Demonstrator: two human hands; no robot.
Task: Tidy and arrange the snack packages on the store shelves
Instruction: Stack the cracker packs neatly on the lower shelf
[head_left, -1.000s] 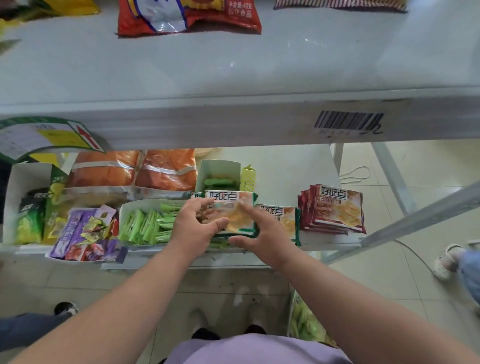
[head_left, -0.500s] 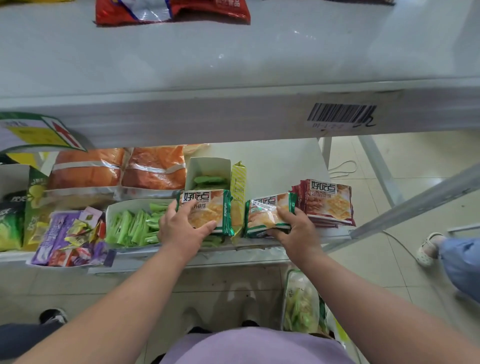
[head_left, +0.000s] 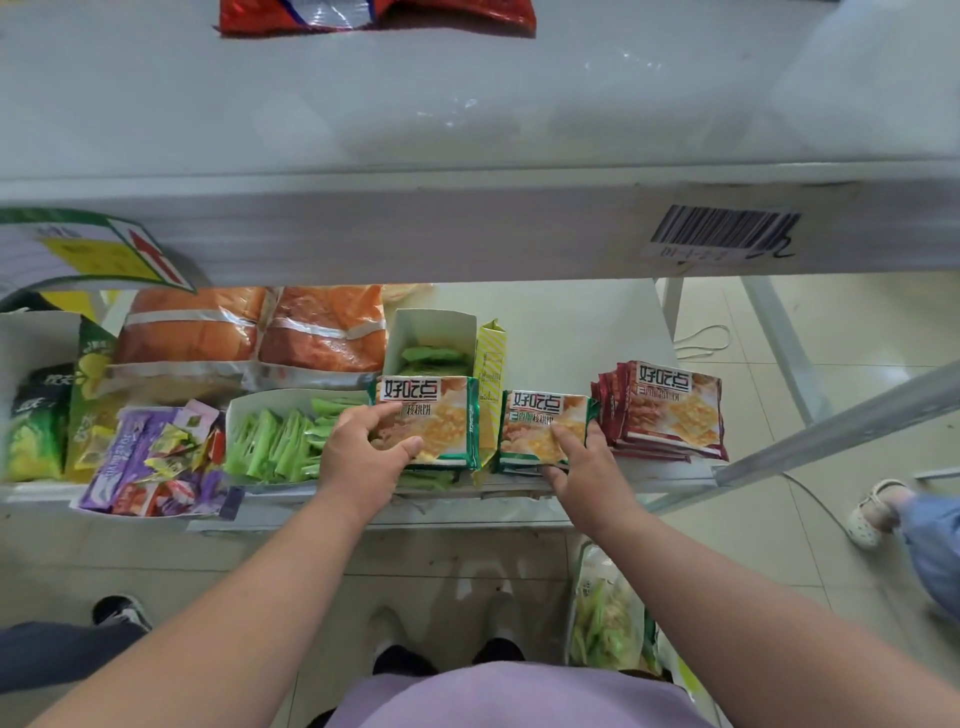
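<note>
On lower shelf (head_left: 566, 332), front edge: our left hand (head_left: 363, 457) grips a green-trimmed cracker pack (head_left: 441, 421), thumb on its face, fingers curled over the left side. Right hand (head_left: 584, 467) pinches a 2nd green-trimmed pack (head_left: 535, 426) at its lower right corner, just beside the red cracker stack (head_left: 670, 410) twd the shelf's right edge. Yellow carton (head_left: 491, 364) stands btwn the 2 packs. Tray of green sachets (head_left: 280, 436) sits left of our left hand.

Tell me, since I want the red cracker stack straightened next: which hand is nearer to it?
Right. The right hand holds a green-edged packet beside the red stack; the left hand is farther left.
</note>
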